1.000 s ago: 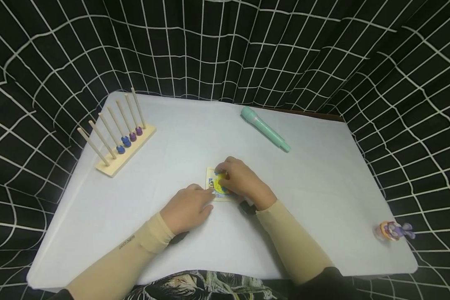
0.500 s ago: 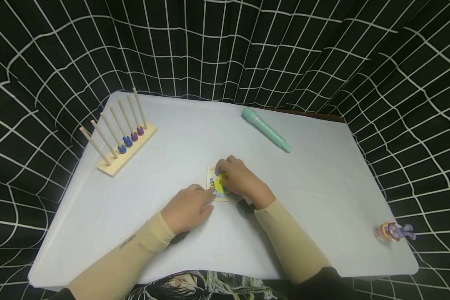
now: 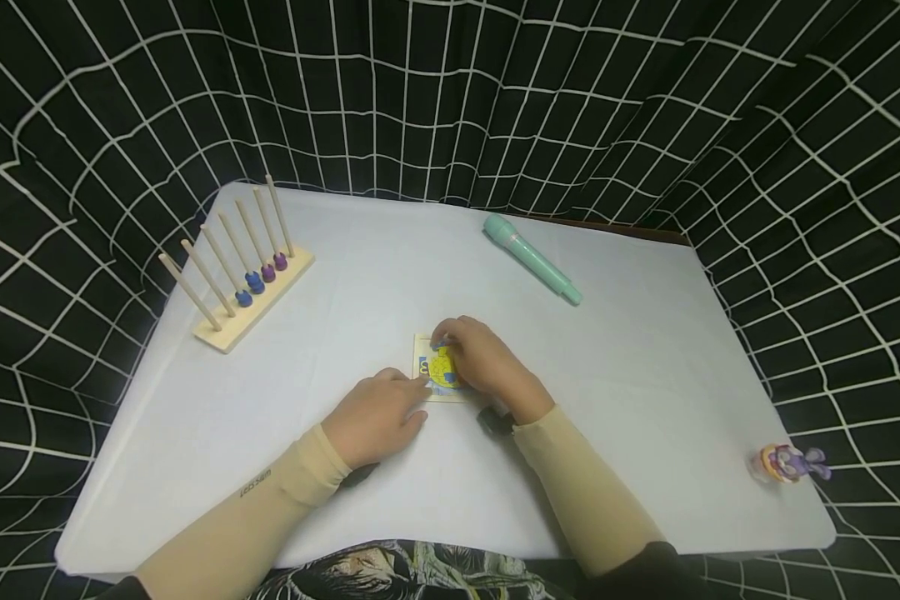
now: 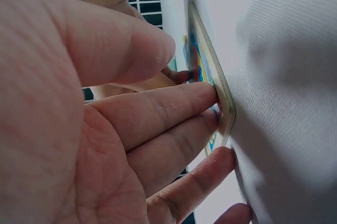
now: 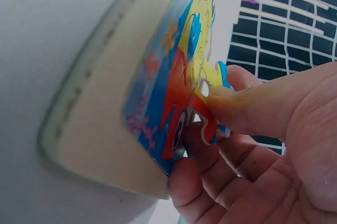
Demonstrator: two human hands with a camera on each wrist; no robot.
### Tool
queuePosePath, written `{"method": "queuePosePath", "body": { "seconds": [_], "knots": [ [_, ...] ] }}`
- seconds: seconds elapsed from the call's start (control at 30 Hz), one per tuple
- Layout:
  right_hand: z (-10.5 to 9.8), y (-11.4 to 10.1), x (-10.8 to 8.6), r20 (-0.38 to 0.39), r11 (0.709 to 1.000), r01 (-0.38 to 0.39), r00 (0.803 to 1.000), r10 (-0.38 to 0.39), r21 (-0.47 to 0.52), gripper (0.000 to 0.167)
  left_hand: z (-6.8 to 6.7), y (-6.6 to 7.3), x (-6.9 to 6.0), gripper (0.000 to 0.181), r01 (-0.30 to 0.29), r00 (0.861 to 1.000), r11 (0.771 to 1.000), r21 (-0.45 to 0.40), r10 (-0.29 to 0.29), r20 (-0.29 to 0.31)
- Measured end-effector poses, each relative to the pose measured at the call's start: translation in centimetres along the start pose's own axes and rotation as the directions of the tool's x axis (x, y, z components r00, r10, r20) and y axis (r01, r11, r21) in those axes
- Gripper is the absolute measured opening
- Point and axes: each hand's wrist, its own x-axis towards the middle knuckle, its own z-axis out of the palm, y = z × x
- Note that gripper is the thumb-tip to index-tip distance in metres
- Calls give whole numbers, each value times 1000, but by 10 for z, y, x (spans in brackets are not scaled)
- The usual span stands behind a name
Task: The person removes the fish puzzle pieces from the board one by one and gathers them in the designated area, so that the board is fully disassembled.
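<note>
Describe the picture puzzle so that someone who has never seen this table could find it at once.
Find the white table, then look near its middle, between the left hand and right hand. The picture puzzle is the flat board there, pale-bordered around a mostly blue and yellow design. Unlike the peg rack and the green microphone, it carries a printed picture.

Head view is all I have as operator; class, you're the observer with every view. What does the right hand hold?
Observer: In the right wrist view, the right hand pinches a puzzle piece with red, yellow and blue parts.
Operator: What picture detail does that hand hide from me?
Observer: A drawn eye, set in red.
Operator: Anything from the left wrist view?
Observer: The puzzle board shows a thick, pale side edge there.
</note>
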Motion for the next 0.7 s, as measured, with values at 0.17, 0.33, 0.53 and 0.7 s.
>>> {"method": "queuePosePath", "body": {
  "seconds": [0.17,0.33,0.53,0.7],
  "knots": [
    [-7,6,-5,-26,995,-15,1000,17,101,28,1,1,1,42,-1,1000,1000,-2,1,0],
    [-33,16,-16,-68,975,-46,996,63,218,23,1,2,1,43,9,1000,1000,-4,-9,7],
    [-68,44,-31,-110,969,-87,987,115,229,19,-3,3,-1,41,17,1000,1000,-25,-17,2],
    [-81,75,-42,-65,967,-192,977,205,168,25,-4,3,-2,40,9,1000,999,-31,-9,-5]
  ]
}}
